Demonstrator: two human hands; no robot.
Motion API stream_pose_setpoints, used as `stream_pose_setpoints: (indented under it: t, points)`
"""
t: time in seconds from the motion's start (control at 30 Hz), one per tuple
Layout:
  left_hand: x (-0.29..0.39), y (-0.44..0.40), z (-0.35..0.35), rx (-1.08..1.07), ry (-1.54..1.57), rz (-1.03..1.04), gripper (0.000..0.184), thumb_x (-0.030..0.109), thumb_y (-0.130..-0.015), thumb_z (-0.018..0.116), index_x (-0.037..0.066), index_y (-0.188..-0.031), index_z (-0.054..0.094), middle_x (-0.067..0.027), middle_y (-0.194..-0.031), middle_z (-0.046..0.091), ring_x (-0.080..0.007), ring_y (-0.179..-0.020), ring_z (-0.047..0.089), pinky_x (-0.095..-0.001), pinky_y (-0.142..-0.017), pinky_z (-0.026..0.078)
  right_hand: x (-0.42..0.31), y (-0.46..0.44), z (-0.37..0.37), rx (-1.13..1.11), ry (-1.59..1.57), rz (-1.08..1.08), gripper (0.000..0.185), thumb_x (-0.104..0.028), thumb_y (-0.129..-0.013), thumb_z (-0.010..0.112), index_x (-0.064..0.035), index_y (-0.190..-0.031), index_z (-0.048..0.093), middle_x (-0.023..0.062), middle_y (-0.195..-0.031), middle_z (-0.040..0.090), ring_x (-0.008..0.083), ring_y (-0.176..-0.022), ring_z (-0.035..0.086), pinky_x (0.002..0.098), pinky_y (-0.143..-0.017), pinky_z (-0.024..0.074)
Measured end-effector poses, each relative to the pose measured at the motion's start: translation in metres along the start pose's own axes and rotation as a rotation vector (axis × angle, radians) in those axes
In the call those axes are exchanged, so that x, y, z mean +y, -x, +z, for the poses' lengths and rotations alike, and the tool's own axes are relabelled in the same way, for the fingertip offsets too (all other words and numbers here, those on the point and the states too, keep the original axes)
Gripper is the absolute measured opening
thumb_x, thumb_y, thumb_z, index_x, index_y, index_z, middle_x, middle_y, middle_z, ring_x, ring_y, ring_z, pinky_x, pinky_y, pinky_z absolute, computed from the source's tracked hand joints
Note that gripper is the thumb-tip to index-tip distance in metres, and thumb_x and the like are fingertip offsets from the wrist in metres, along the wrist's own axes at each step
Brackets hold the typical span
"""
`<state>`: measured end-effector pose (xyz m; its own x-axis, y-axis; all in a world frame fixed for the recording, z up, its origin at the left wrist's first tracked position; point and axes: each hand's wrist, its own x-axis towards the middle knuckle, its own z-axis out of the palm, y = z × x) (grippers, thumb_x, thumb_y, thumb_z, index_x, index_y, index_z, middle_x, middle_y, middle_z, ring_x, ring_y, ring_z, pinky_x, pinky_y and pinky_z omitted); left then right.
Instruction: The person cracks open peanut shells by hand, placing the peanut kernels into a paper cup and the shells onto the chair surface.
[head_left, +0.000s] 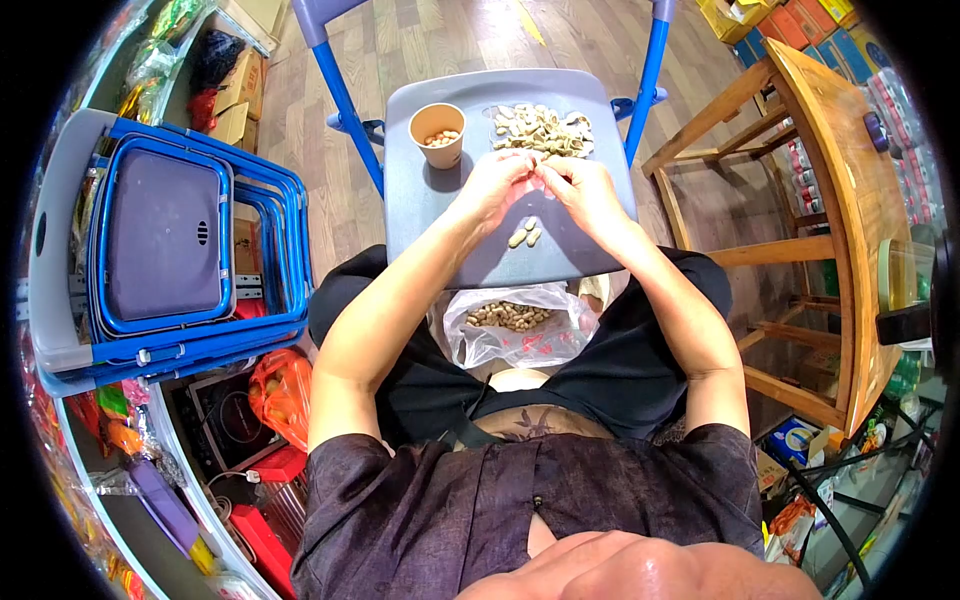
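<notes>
My left hand [503, 182] and my right hand [583, 190] meet above the grey chair seat [425, 235]. Both are closed, fingertips pinched together around a small peanut that the fingers mostly cover. Just beyond them lies a heap of peanut shells [540, 128], partly on a clear sheet. To the left a paper cup [437, 151] stands upright with shelled peanuts [442, 138] in it. A few whole peanuts [524, 236] rest on the seat, nearer to me than my hands.
Below the seat's near edge, between my legs, is an open plastic bag [545, 347] of unshelled peanuts [507, 317]. Folded blue-framed chairs [170, 235] stand at left, close to shelves. A wooden table [850, 240] is at right, with packed bottles [905, 150] beyond.
</notes>
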<state>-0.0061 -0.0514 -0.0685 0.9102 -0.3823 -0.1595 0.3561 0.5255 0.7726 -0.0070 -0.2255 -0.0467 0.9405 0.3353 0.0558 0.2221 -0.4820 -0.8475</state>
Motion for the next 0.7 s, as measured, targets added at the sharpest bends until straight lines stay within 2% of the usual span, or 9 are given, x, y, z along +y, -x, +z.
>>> stream_pose_setpoints:
  t: [0.1, 0.2, 0.23, 0.3, 0.43, 0.5, 0.57, 0.67, 0.7]
  points:
    - [-0.001, -0.001, 0.002, 0.158, 0.145, -0.086, 0.021, 0.007, -0.087, 0.057, -0.003, -0.106, 0.059, -0.0096, -0.102, 0.062, -0.0199, -0.100, 0.060, -0.0333, -0.095, 0.049, 0.000, -0.001, -0.004, 0.034, 0.070, -0.047, 0.024, -0.027, -0.090, 0.057, -0.0070, -0.091, 0.070, 0.0127, -0.073, 0.065, 0.0271, -0.067, 0.064, 0.0373, -0.063, 0.0484]
    - [0.009, 0.000, 0.002, 0.197, 0.081, -0.044, 0.036, -0.004, -0.082, 0.052, -0.008, -0.117, 0.051, -0.0150, -0.110, 0.059, -0.0230, -0.102, 0.060, -0.0314, -0.097, 0.049, -0.002, -0.006, -0.021, 0.061, 0.302, 0.015, 0.024, -0.030, -0.089, 0.058, -0.0098, -0.092, 0.071, 0.0150, -0.074, 0.066, 0.0309, -0.072, 0.066, 0.0411, -0.067, 0.0499]
    - [0.015, 0.003, 0.007, 0.215, 0.036, -0.017, 0.038, -0.007, -0.081, 0.051, -0.009, -0.119, 0.050, -0.0158, -0.111, 0.059, -0.0235, -0.102, 0.061, -0.0311, -0.097, 0.049, -0.009, -0.005, -0.029, 0.003, 0.389, 0.055, 0.025, -0.031, -0.088, 0.060, -0.0091, -0.093, 0.071, 0.0149, -0.079, 0.067, 0.0313, -0.079, 0.065, 0.0417, -0.072, 0.0501]
    - [0.027, 0.006, 0.005, 0.213, 0.037, -0.031, 0.036, -0.010, -0.081, 0.052, -0.009, -0.117, 0.052, -0.0160, -0.109, 0.060, -0.0240, -0.100, 0.062, -0.0306, -0.096, 0.050, 0.002, -0.004, -0.030, 0.075, 0.579, -0.093, 0.021, -0.026, -0.085, 0.063, -0.0093, -0.095, 0.069, 0.0135, -0.088, 0.065, 0.0308, -0.089, 0.062, 0.0409, -0.077, 0.0496]
    - [0.048, 0.013, 0.005, 0.131, 0.064, 0.067, 0.029, -0.006, -0.085, 0.056, -0.007, -0.114, 0.056, -0.0165, -0.107, 0.062, -0.0257, -0.103, 0.062, -0.0308, -0.096, 0.050, 0.003, 0.006, -0.022, 0.119, 0.621, -0.272, 0.016, -0.019, -0.081, 0.066, -0.0089, -0.094, 0.067, 0.0113, -0.093, 0.060, 0.0304, -0.096, 0.058, 0.0403, -0.080, 0.0489]
    - [0.059, 0.016, 0.003, 0.109, 0.032, 0.122, 0.028, -0.004, -0.086, 0.055, -0.007, -0.113, 0.056, -0.0161, -0.108, 0.062, -0.0262, -0.103, 0.063, -0.0313, -0.095, 0.050, -0.002, 0.015, -0.013, -0.087, 0.485, -0.378, 0.012, -0.013, -0.079, 0.067, -0.0085, -0.090, 0.067, 0.0098, -0.090, 0.059, 0.0297, -0.094, 0.058, 0.0398, -0.079, 0.0492]
    - [0.073, 0.017, 0.004, 0.161, -0.164, 0.233, 0.026, -0.003, -0.087, 0.052, -0.004, -0.112, 0.058, -0.0135, -0.105, 0.063, -0.0239, -0.101, 0.064, -0.0308, -0.092, 0.050, -0.001, 0.022, -0.002, -0.118, 0.409, -0.422, 0.011, -0.010, -0.077, 0.066, -0.0080, -0.087, 0.066, 0.0095, -0.088, 0.058, 0.0292, -0.092, 0.058, 0.0393, -0.079, 0.0492]
    - [0.094, 0.015, -0.006, 0.338, -0.759, 0.415, 0.021, -0.002, -0.088, 0.050, 0.001, -0.104, 0.064, -0.0098, -0.098, 0.066, -0.0219, -0.093, 0.066, -0.0286, -0.084, 0.051, -0.001, 0.023, 0.003, -0.192, 0.501, -0.466, 0.012, -0.009, -0.073, 0.066, -0.0066, -0.086, 0.065, 0.0087, -0.087, 0.058, 0.0276, -0.088, 0.058, 0.0372, -0.077, 0.0490]
    - [0.098, 0.016, -0.011, 0.339, -0.759, 0.416, 0.021, -0.002, -0.088, 0.050, 0.001, -0.104, 0.064, -0.0098, -0.098, 0.066, -0.0219, -0.093, 0.066, -0.0286, -0.084, 0.051, -0.001, 0.022, 0.003, -0.193, 0.501, -0.467, 0.012, -0.009, -0.073, 0.066, -0.0066, -0.086, 0.065, 0.0087, -0.087, 0.058, 0.0276, -0.088, 0.058, 0.0372, -0.077, 0.0490]
